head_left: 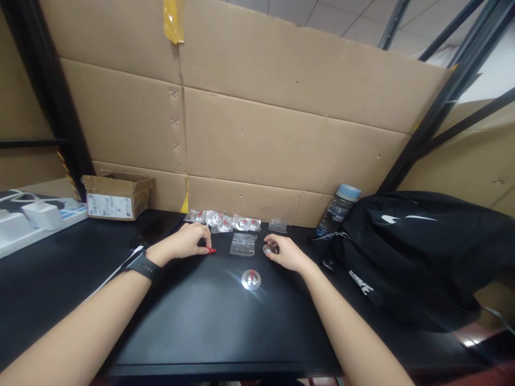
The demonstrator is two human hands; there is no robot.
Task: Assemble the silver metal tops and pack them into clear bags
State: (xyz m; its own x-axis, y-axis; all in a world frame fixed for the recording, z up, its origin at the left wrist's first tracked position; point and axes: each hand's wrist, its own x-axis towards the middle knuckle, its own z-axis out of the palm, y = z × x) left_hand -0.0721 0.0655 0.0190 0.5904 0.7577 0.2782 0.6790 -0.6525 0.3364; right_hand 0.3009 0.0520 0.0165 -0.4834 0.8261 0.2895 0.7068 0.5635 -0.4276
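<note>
Red clip (211,250): on the black table (193,316), pinched at the fingertips of the left hand (189,241)
Left hand: curled, a black watch (142,265) on its wrist
Right hand (285,252): fingers closed on a small clear disc (269,249)
Silver disc (251,279): alone between both hands (red bit at its centre)
Bags (223,221): small clear ones in a row by the cardboard wall (281,139)
Right side: bottle (338,210), black backpack (414,252)

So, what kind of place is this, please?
Probably a small packing or assembly bench in a storeroom: cardboard sheets line a metal rack, and small bagged parts lie on the black table.
</note>
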